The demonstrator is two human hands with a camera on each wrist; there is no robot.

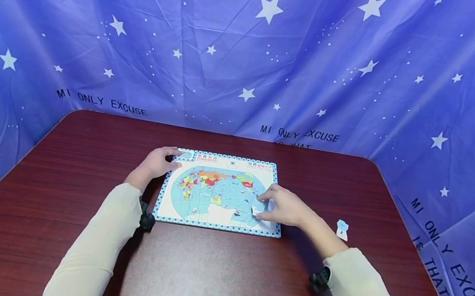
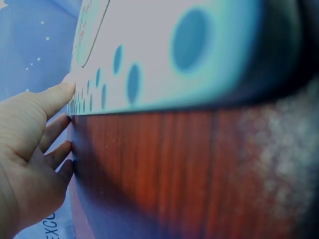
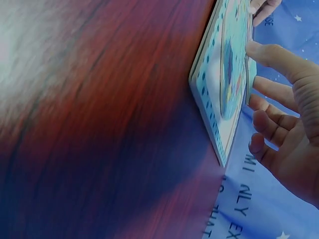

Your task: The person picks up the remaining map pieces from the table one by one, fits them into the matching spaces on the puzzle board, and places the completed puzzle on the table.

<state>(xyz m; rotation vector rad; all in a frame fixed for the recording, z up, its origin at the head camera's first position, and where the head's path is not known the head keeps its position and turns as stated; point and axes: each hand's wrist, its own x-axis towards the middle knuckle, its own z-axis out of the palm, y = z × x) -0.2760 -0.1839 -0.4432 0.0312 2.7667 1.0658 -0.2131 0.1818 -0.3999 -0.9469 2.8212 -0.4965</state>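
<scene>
A world map jigsaw puzzle (image 1: pixel 220 223) with a blue-dotted border lies flat on the table. My left hand (image 1: pixel 157 163) is at its far left corner, with the thumb on the border and the other fingers extended along the edge, as the left wrist view (image 2: pixel 37 144) shows them. Over the right part of the map, my right hand (image 1: pixel 288 208) pinches a small puzzle piece (image 3: pixel 251 82) between thumb and index finger. The other fingers of that hand are loosely bent. Part of the map beneath the right hand is hidden.
A loose white and light-blue puzzle piece (image 1: pixel 342 230) lies on the brown table (image 1: pixel 215 280), to the right of the board beside my right forearm. Behind the table hangs a blue curtain (image 1: pixel 212 70) with white stars. Black wrist cameras sit on both sleeves.
</scene>
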